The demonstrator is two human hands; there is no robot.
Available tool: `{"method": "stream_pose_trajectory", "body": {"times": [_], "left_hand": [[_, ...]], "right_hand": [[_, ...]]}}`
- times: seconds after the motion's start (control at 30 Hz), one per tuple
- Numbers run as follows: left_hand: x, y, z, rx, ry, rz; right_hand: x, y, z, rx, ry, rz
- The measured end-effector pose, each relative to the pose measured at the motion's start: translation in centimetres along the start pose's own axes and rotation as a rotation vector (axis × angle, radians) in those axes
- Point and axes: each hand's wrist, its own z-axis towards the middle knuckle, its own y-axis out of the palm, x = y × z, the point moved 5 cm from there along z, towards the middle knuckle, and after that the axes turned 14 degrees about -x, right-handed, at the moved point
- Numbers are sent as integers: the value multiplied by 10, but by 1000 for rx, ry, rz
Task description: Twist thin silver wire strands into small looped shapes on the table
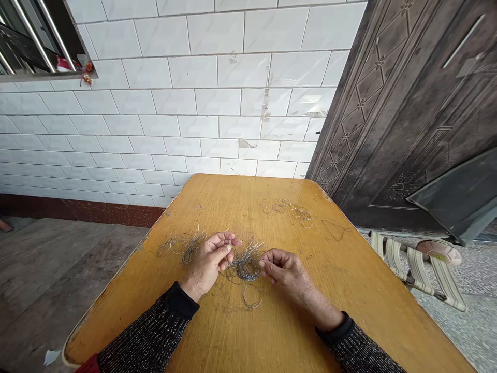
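Observation:
Thin grey metal wire lies in a looped coil on the wooden table, between my two hands. My left hand is closed in a pinch just above the coil's left side, on what looks like a fine wire end. At the coil's right edge, my right hand pinches a thin wire between thumb and forefinger. The strand itself is barely visible. A looser wire bundle rests to the left, partly hidden behind my left hand. One separate wire ring sits in front of the coil.
Farther back on the yellow-brown table are tangled thin wire loops, with a bent loose strand to their right. Behind stands a white tiled wall. A dark carved door and a striped folding stool are on the right.

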Motion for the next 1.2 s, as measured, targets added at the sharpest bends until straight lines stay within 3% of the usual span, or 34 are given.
{"method": "stream_pose_trajectory", "body": {"times": [0.53,0.8,1.03,1.2], "left_hand": [[0,-1,1,-23,6,8],[-2,6,-1,-92,-35,94],[0,23,-8,-190,-45,291],[-8,27,-10,-168,-46,109]], "right_hand": [[-4,1,-2,-12,1,-7],[-27,14,-8,-152,-41,4],[-26,15,-7,-86,-8,40],[-25,15,-7,-8,-21,201]]}}
